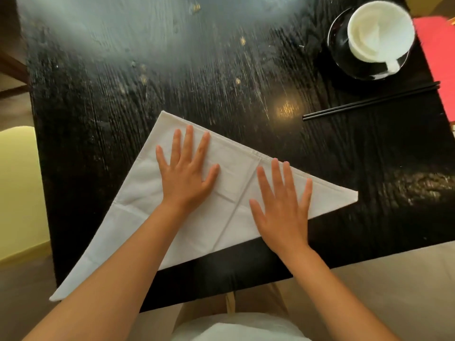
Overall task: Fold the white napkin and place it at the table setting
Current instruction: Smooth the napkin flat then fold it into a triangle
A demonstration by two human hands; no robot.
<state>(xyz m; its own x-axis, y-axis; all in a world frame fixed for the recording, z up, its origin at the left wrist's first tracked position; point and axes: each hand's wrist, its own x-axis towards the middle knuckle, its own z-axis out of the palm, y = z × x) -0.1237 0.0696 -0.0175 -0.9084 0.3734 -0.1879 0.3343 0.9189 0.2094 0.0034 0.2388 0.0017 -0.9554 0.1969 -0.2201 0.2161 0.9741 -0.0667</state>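
White cloth napkin (206,217), folded into a large triangle, is lying flat on the black, worn wooden table (172,77), near the person's edge of it. Its long hemmed edge is running from the upper left down to a point at the right, while its lower left tip is hanging past the table's near corner. A diagonal crease is crossing the cloth between the two hands.

The left hand (188,172) is resting palm down on the upper middle of the napkin, fingers spread and flat, gripping nothing. The right hand (283,205) is lying the same way on the right half, open and flat, its fingertips (275,166) reaching the hemmed edge.

Well apart, at the table's far right corner, a white cup (379,30) with a handle is sitting on a glossy black saucer (344,57). Something white is lying inside the cup. A pair of black chopsticks (369,101) is lying on the table just below the saucer, between it and the napkin.
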